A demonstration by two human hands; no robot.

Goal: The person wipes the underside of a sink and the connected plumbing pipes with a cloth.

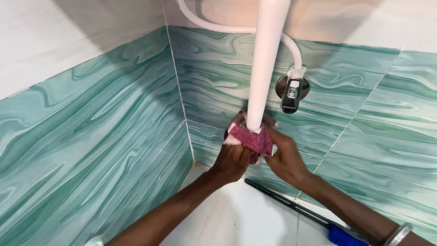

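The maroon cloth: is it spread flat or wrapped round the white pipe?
Wrapped: the maroon cloth bunches around the white pipe, gripped by both hands.

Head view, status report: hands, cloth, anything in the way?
Left hand and right hand both grip red cloth, wrapped round white pipe. Valve beside pipe, apart. Dark-handled tool below on floor.

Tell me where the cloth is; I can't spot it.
In the head view, centre: the cloth wraps the white pipe's lower end, held by both hands, below-left of the valve.
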